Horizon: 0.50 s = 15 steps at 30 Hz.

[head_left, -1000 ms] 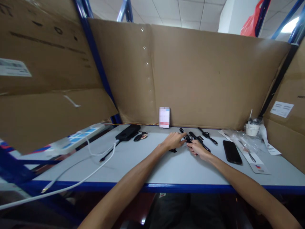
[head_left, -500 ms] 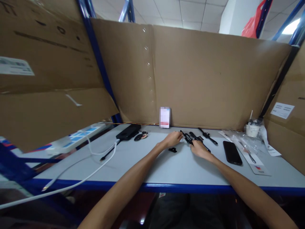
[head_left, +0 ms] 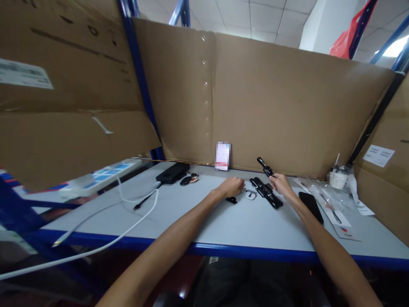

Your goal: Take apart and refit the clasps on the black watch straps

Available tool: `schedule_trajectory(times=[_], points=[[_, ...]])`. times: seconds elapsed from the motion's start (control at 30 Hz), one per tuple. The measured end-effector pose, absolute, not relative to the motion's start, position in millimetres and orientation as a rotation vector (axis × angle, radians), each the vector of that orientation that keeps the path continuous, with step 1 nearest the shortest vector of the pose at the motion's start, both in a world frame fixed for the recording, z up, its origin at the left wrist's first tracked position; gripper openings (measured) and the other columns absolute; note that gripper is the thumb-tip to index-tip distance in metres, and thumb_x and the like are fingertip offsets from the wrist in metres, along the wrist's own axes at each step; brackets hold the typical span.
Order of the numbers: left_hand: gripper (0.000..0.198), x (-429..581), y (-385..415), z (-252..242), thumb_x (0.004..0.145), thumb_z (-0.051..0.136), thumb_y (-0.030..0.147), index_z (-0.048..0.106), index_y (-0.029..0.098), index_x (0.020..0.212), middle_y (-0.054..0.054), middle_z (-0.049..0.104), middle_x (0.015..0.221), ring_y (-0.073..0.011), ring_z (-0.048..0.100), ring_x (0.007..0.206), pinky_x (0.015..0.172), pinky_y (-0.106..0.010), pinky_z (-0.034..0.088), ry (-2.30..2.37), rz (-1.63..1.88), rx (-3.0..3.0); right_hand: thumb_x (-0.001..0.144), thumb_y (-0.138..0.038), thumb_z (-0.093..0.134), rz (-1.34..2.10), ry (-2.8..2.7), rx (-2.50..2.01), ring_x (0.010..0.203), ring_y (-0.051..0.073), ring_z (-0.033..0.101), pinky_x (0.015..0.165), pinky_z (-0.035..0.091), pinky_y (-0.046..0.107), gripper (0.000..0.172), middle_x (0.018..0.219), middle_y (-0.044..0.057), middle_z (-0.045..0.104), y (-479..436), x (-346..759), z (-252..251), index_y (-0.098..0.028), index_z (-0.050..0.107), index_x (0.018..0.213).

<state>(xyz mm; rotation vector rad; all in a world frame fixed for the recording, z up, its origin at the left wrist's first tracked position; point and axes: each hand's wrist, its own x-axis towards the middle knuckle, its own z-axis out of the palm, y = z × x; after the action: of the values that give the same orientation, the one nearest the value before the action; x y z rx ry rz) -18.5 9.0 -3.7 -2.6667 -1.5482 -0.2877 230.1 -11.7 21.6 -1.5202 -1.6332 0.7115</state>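
Note:
My right hand grips a slim black piece with a wider middle, raised at a tilt above the back of the table. Left of that hand, glossy black bar-shaped pieces lie side by side on the tabletop. My left hand is closed and rests low over the table; what its fingers hold, if anything, is hidden. A small silver-white piece lies just right of it. Partly under the left wrist sits a small black part.
A lit phone leans on the cardboard back wall. A dark phone and clear packaging lie at right. On the left are a black box-shaped device, white cables and a power strip.
My right hand has left the glossy black pieces, moved right and lifted the slim black piece off the table. The silver-white piece now shows beside my left hand, which has barely moved.

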Motion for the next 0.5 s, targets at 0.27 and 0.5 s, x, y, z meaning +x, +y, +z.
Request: schedule_trajectory(times=[0.27,0.5], points=[[0.036,-19.2,13.3,-7.4,0.1,0.039,0.032,0.071,0.017,0.094,-0.019,0.074,0.098,-0.0291,0.071,0.09,0.076,-0.035,0.046,-1.525,-0.279,-2.676,0.088,-0.031,0.056,0.403,-1.838,-1.848,0.055,0.014,0.048,0.055,0.028,0.025,0.033,0.05,-0.001,0.051,4.2,272.2,23.6,-0.015,0.065,0.061],[0.035,-18.5,10.9,-5.5,0.099,0.041,0.032,0.072,0.016,0.093,-0.019,0.074,0.097,-0.0284,0.071,0.09,0.078,-0.035,0.046,-1.545,-0.29,-2.693,0.092,-0.032,0.058,0.234,-1.97,-2.009,0.07,0.017,0.059,0.058,0.031,0.025,0.029,0.071,0.007,0.067,3.9,254.7,12.3,-0.014,0.072,0.074]])
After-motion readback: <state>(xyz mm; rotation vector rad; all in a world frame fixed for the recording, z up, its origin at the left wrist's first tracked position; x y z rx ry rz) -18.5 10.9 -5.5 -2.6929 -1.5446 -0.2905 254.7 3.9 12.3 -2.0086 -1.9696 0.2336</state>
